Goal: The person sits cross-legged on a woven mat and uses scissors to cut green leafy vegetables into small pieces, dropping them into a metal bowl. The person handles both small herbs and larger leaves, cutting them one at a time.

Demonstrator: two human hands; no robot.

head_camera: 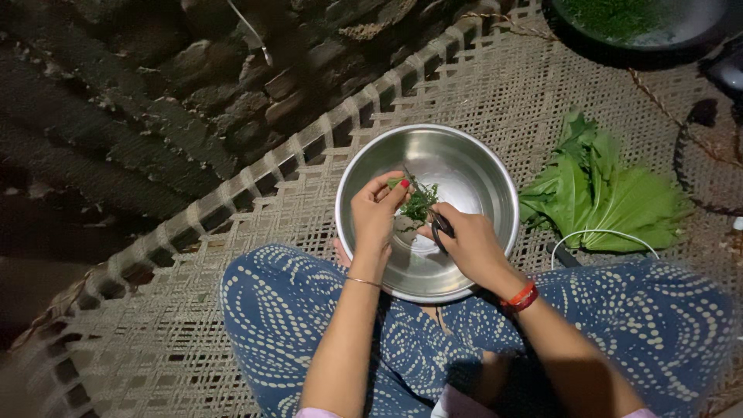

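A round steel bowl (472, 166) rests on a woven cot in front of my crossed legs. Over it, my left hand (374, 214) pinches a small bunch of green leaves (419, 203) by the stem end. My right hand (470, 245) grips a dark-handled cutting tool (441, 226), likely scissors, right against the bunch. A few cut green bits lie on the bowl's bottom. A thin bangle circles my left wrist, a red one my right.
A pile of large green leaves (600, 193) lies on the cot (193, 325) to the right of the bowl, with a white cable (596, 234) beside it. A dark dish of chopped greens (619, 19) sits at top right. Rough dark ground lies beyond the cot's left edge.
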